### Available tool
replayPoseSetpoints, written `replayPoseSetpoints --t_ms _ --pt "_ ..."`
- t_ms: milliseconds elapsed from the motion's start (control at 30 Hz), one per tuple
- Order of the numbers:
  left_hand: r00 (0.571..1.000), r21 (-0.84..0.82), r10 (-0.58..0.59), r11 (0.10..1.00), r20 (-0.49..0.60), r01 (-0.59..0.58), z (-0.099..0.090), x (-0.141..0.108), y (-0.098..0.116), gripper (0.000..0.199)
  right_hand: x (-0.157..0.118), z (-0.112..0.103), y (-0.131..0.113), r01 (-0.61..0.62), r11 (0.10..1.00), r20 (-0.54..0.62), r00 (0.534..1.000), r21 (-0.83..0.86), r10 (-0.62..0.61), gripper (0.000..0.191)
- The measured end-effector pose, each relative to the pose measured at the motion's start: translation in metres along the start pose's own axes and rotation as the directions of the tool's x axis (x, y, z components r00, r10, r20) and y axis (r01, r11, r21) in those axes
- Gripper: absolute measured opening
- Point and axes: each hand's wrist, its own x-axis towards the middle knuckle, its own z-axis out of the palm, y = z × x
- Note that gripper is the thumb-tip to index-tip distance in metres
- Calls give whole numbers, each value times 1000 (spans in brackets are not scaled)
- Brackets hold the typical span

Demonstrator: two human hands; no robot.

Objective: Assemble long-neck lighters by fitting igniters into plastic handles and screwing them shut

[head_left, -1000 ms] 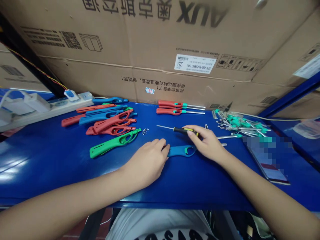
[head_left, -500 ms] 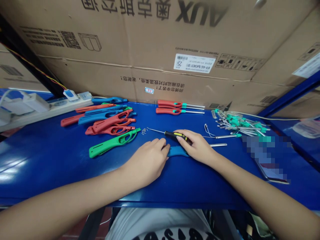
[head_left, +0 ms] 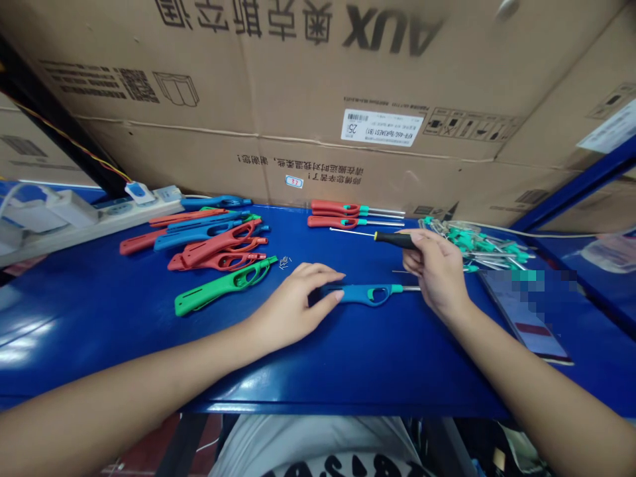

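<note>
A blue lighter [head_left: 360,293] with a teal collar and a metal tube lies in front of me. My left hand [head_left: 298,301] has thumb and fingers around its left end. My right hand [head_left: 440,268], raised near the tube's far end, is closed on a screwdriver [head_left: 397,240] with a black and yellow handle, its shaft pointing left. Small screws [head_left: 285,262] lie in a little heap beyond my left hand. Left of them rests a green handle shell [head_left: 223,286]. Two red lighters [head_left: 332,215] with metal tubes lie near the box.
Red, orange and blue handle shells [head_left: 213,242] are piled at the left by a power strip [head_left: 119,215]. Teal-ended metal tubes with wires [head_left: 489,245] lie at the right, beside a phone [head_left: 531,324]. A large cardboard box [head_left: 278,86] stands behind.
My right hand has moved right and up with the screwdriver, away from the blue lighter, which now shows more fully. My left hand's fingers have spread somewhat around its end.
</note>
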Motion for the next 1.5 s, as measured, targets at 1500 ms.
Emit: replayPoseSetpoints --t_ms 1500 --pt "880 -809 -474 511 18 291 -4 13 -4 23 -2 -10 -7 30 1000 108 994 5 -30 17"
